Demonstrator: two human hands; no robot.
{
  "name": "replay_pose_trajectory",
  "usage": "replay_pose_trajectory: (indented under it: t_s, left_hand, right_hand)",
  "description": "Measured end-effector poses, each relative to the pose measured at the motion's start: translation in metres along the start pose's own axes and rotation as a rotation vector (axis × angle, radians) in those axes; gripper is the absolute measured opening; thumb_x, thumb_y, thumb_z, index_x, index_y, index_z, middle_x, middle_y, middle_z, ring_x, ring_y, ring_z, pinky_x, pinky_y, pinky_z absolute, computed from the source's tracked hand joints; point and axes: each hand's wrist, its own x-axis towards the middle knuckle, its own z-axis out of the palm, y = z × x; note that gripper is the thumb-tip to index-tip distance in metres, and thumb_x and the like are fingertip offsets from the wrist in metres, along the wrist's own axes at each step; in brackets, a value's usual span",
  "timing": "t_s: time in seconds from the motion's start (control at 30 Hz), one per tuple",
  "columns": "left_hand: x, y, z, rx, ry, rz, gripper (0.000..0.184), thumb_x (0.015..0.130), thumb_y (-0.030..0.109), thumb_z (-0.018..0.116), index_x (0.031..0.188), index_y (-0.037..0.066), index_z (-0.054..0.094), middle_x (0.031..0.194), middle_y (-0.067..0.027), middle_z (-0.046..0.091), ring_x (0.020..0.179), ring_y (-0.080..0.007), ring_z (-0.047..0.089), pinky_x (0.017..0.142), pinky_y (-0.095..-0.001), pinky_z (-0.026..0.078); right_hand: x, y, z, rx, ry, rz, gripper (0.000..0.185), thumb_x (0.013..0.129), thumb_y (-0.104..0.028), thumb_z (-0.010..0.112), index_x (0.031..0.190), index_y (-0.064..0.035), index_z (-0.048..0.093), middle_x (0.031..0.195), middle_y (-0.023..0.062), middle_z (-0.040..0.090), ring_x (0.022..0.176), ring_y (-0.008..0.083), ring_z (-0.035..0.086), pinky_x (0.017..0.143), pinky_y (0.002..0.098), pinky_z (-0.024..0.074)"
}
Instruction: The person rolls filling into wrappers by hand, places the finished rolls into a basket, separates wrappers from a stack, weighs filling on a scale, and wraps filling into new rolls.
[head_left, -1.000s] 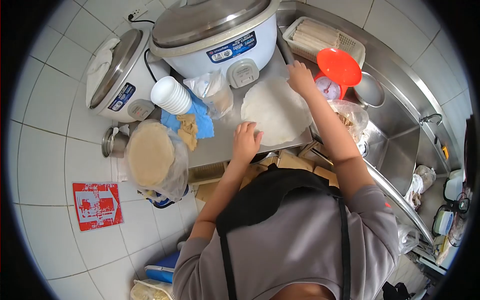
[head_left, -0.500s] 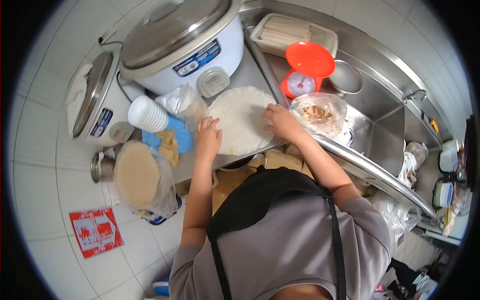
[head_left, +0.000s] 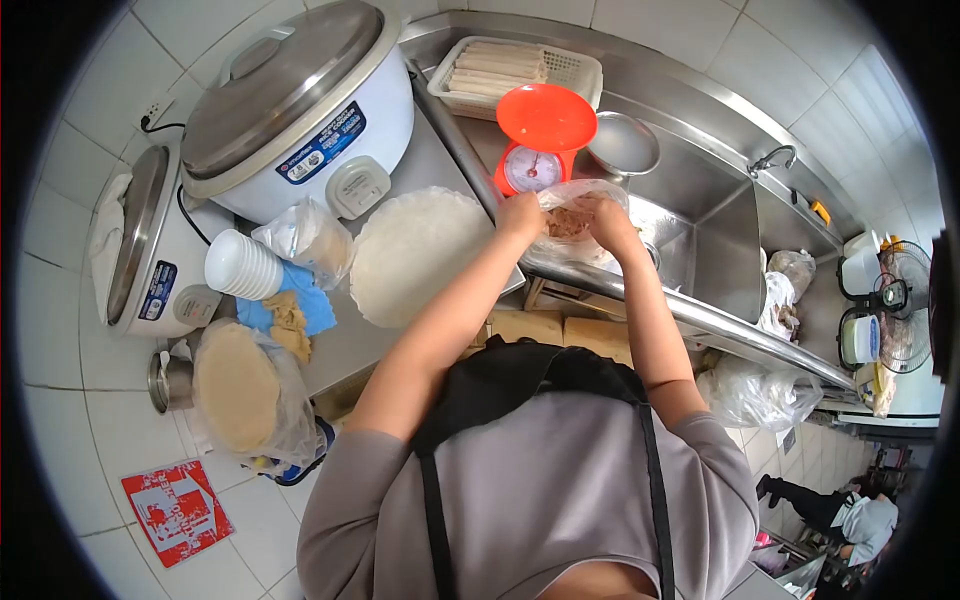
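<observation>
Both hands are at a clear plastic bag (head_left: 585,250) of pinkish filling (head_left: 568,222) beside the sink. My left hand (head_left: 521,217) grips the bag's left edge with closed fingers. At its right side is my right hand (head_left: 612,222), its fingers curled at the opening; what they hold is hidden. The round white wrapper sheet (head_left: 415,255) lies flat on the steel counter to the left. Just behind the bag stands the red scale (head_left: 533,170) with its red pan (head_left: 546,116).
Two rice cookers (head_left: 300,110) (head_left: 150,250), stacked white cups (head_left: 243,265), a blue cloth (head_left: 303,300) and bagged round wrappers (head_left: 237,385) are at left. A basket of rolls (head_left: 500,68), a metal bowl (head_left: 624,143) and the sink (head_left: 715,240) lie beyond. Another person (head_left: 865,522) is at lower right.
Both hands have left the wrapper sheet and moved right to the bag of filling, and my left hand has taken hold of its edge. The camera view has turned to the right.
</observation>
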Motion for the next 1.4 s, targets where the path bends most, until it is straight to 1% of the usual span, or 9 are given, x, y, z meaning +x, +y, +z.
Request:
replay_pose_trajectory:
  t_s: [0.1,0.17,0.23,0.47,0.7,0.9,1.1,1.2,1.4]
  left_hand:
    - [0.015,-0.006,0.003,-0.105,-0.027,-0.004,0.03,0.075,0.018,0.064,0.101,0.003,0.059,0.096,-0.0171,0.064,0.087,-0.0304,0.062,0.076,-0.038,0.048]
    - [0.016,-0.009,0.003,-0.627,-0.086,-0.059,0.029,0.08,0.014,0.058,0.107,0.002,0.057,0.099,-0.0146,0.064,0.089,-0.0261,0.062,0.075,-0.0364,0.049]
    - [0.021,-0.016,0.015,-1.148,-0.211,-0.128,0.026,0.087,0.007,0.05,0.112,0.005,0.055,0.1,-0.0074,0.063,0.09,-0.0189,0.061,0.075,-0.034,0.049]
    - [0.025,-0.033,0.05,-1.664,-0.235,-0.324,0.02,0.086,0.01,0.054,0.104,0.005,0.058,0.088,-0.0063,0.063,0.082,-0.0188,0.062,0.073,-0.035,0.051]
    - [0.005,-0.009,0.025,-1.403,-0.186,-0.147,0.026,0.083,0.008,0.053,0.109,0.006,0.057,0.093,-0.0072,0.063,0.082,-0.0179,0.061,0.074,-0.0345,0.052]
    - [0.006,-0.016,0.039,-1.738,-0.144,-0.106,0.031,0.083,0.008,0.047,0.114,0.003,0.052,0.101,-0.0124,0.061,0.088,-0.0244,0.061,0.078,-0.0372,0.051]
    - [0.006,-0.029,0.053,-1.901,-0.168,-0.231,0.036,0.084,0.016,0.043,0.115,-0.001,0.048,0.108,-0.0179,0.057,0.098,-0.0301,0.058,0.083,-0.0426,0.048]
    - [0.006,-0.022,0.052,-1.929,-0.155,-0.263,0.037,0.084,0.017,0.042,0.116,-0.001,0.047,0.111,-0.0189,0.056,0.101,-0.0311,0.056,0.084,-0.0436,0.048]
    - [0.011,-0.026,0.056,-1.916,-0.213,-0.214,0.037,0.086,0.018,0.041,0.118,0.0,0.047,0.113,-0.019,0.055,0.104,-0.0331,0.054,0.089,-0.0456,0.045]
  right_hand:
    - [-0.006,-0.007,-0.008,0.085,-0.011,-0.005,0.03,0.072,0.0,0.053,0.099,-0.0038,0.065,0.094,0.0187,0.062,0.086,0.0359,0.058,0.078,0.0391,0.0456]
    - [-0.004,-0.026,-0.018,0.191,-0.171,-0.019,0.032,0.072,-0.001,0.054,0.102,-0.0048,0.064,0.095,0.0189,0.062,0.086,0.0357,0.059,0.078,0.0386,0.0457]
    - [-0.002,-0.022,-0.001,0.211,-0.086,-0.069,0.033,0.072,-0.002,0.055,0.103,-0.0057,0.064,0.096,0.019,0.061,0.085,0.0354,0.059,0.077,0.0383,0.0458]
    - [0.005,-0.003,0.014,0.088,-0.023,0.037,0.027,0.076,-0.009,0.057,0.101,0.0004,0.062,0.096,0.0191,0.061,0.088,0.0357,0.058,0.081,0.0393,0.0452]
    - [0.012,-0.001,0.025,-0.199,-0.064,0.221,0.039,0.074,-0.034,0.064,0.099,-0.0037,0.062,0.094,0.0199,0.062,0.089,0.0318,0.06,0.075,0.0385,0.0463]
    - [0.02,0.007,0.008,0.268,-0.366,0.516,0.045,0.058,-0.02,0.079,0.097,-0.0019,0.063,0.088,0.0084,0.067,0.083,0.018,0.062,0.071,0.0329,0.0483]
    - [0.009,0.013,0.018,0.349,-0.101,0.37,0.056,0.053,-0.025,0.081,0.103,-0.0079,0.062,0.093,0.0129,0.065,0.084,0.0258,0.062,0.075,0.0358,0.0468]
    - [0.012,0.004,0.003,0.525,-0.249,0.573,0.061,0.052,-0.022,0.082,0.107,-0.0078,0.06,0.096,0.0116,0.065,0.087,0.0244,0.061,0.076,0.0347,0.0462]
    - [0.01,0.023,0.028,0.637,-0.234,0.609,0.062,0.051,-0.023,0.083,0.106,-0.0049,0.06,0.094,0.0108,0.065,0.085,0.0204,0.061,0.075,0.033,0.0465]
